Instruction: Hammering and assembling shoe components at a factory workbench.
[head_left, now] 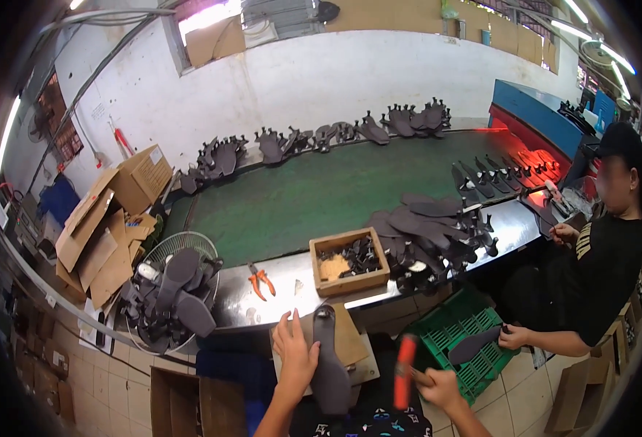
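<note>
A dark grey shoe sole (330, 375) lies lengthwise in front of me, with a metal fitting at its far end. Over a pale work block (368, 363) and a tan board (348, 335), it extends toward my lap. Beside its left edge is my left hand (296, 358), fingers stretched out and thumb close against the sole. To the right, my right hand (441, 390) grips the wooden handle of a hammer (405, 371) with a red-orange head. The hammer is raised apart from the sole and slightly blurred.
A wooden box (349, 284) of small black parts and orange-handled pliers (260, 282) rest on the metal edge of a green conveyor (277, 200). Soles fill a wire basket (204, 247) at left. At right, a co-worker (590, 269) holds another sole above a green crate (437, 320).
</note>
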{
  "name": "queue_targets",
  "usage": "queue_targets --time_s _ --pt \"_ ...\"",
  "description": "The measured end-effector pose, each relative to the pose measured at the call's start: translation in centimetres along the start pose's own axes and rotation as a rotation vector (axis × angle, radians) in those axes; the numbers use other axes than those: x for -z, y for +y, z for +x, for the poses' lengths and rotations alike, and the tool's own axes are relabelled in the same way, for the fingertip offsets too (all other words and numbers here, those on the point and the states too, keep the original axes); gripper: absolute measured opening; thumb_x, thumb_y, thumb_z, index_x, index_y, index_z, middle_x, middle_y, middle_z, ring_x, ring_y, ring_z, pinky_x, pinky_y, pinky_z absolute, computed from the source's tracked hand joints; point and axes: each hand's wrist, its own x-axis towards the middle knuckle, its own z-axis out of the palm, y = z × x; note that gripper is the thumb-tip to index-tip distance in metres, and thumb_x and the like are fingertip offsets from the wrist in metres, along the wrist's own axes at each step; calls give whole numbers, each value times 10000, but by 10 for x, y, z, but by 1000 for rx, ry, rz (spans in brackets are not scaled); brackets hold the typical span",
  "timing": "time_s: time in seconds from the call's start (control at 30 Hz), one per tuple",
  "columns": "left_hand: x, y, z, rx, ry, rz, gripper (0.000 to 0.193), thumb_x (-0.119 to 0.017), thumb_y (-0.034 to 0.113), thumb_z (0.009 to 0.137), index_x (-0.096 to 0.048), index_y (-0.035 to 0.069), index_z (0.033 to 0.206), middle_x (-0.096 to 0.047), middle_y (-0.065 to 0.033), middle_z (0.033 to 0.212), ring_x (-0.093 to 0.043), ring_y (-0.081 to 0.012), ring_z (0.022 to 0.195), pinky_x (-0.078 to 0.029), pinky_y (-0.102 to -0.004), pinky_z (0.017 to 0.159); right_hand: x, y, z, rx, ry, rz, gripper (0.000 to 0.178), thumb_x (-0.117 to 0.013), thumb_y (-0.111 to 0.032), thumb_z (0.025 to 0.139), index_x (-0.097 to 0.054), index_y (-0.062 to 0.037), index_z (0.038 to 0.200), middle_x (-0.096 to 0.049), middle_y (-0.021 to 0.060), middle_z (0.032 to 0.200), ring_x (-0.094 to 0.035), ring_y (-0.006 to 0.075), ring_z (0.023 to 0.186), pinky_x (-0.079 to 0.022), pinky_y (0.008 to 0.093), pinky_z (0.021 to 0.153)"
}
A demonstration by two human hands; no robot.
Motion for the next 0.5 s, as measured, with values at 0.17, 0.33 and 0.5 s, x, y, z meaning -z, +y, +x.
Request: queue_targets --time_s 0.17,0.33,0.5 --pt "-42 16 117 -444 -39 -207 204 -601 -10 842 -614 -21 1044 -610 -177 1045 -559 -387 1006 -483 -432 872 16 -34 -36 -401 302 586 255 -640 -160 945 -516 -39 757 -450 -23 543 -393 56 434 -302 252 416" --pt "-122 -12 210 -798 -271 546 128 -653 120 814 -722 79 913 -670 -98 984 -600 -274 995 -490 -371 814 28 -50 -6 -497 305 955 178 -596 -136 979 -498 -29 875 -415 -25 566 -378 45 422 -306 231 398" --pt "-135 0 221 -917 -358 724 95 -674 175 810 -737 112 840 -686 -54 900 -626 -236 957 -493 -357 780 34 -39 6 -331 321 581 234 -628 -137 955 -572 -13 765 -527 -5 570 -487 68 503 -387 258 471"
